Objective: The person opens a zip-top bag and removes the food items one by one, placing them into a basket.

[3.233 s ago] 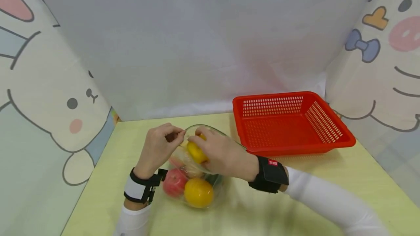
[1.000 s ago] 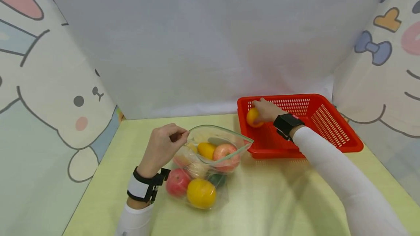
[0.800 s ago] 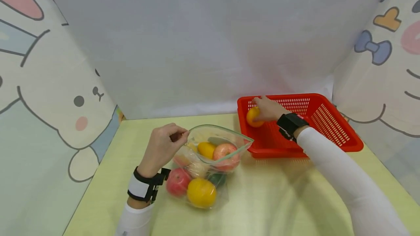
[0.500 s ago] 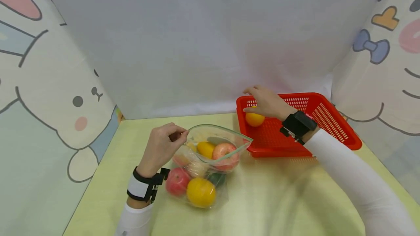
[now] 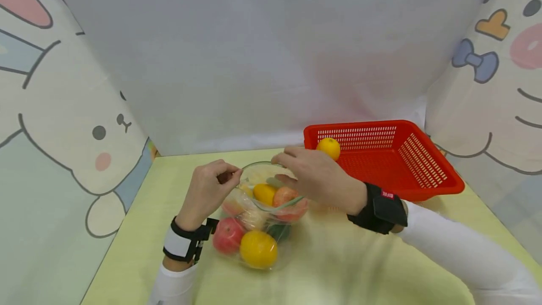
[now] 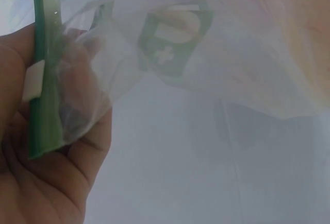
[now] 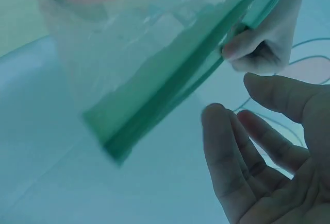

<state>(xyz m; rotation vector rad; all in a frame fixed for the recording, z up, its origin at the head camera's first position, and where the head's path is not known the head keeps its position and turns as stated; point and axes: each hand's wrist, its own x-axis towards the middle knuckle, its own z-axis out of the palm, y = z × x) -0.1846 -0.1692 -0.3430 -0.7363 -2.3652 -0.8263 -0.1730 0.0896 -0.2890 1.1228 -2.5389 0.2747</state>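
A clear zip bag (image 7: 170,74) with a green closure strip stands on the table, its mouth spread. My left hand (image 5: 209,194) pinches the left end of its rim between thumb and fingers. Over the right side of the mouth hovers my right hand (image 5: 319,175), thumb and fingers apart with nothing between them; the right wrist view shows a gap to the bag. Inside are a small yellow fruit (image 5: 264,194), a pinkish apple (image 5: 284,196), a red apple (image 5: 228,235), a large yellow fruit (image 5: 259,249) and a dark green one (image 5: 279,232). Other contents are blurred by film.
A red plastic basket (image 5: 449,185) stands at the back right, with an orange (image 5: 328,148) in its left end. The pale yellow-green table (image 5: 338,267) ends at a grey-white curtain (image 5: 237,60). Printed cartoon panels (image 5: 55,192) flank both sides.
My right hand reached from the bag into the basket, let go of the orange there, and came back left over the bag's mouth. My left hand keeps pinching the rim.
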